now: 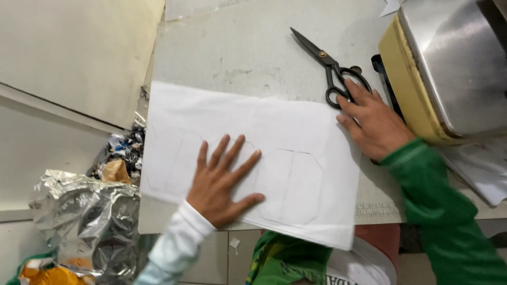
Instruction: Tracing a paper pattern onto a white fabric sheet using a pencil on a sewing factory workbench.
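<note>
A grey table [237, 47] carries a white sheet [296, 137] with faint pencilled outlines, lying near its front edge. The left hand [222, 179] presses flat on the sheet, fingers spread, holding nothing. The right hand [372, 121], loosely open, touches the handles of black scissors [330, 66] just beyond the sheet's far right corner.

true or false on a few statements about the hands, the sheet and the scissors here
1. The left hand lies flat with spread fingers on the white sheet. True.
2. The right hand holds the scissors up in the air. False: they lie on the table, fingertips at the handles.
3. The scissors are red. False: black.
4. Faint outlines are drawn on the sheet. True.
5. Crumpled foil sits left of the table. True.
</note>
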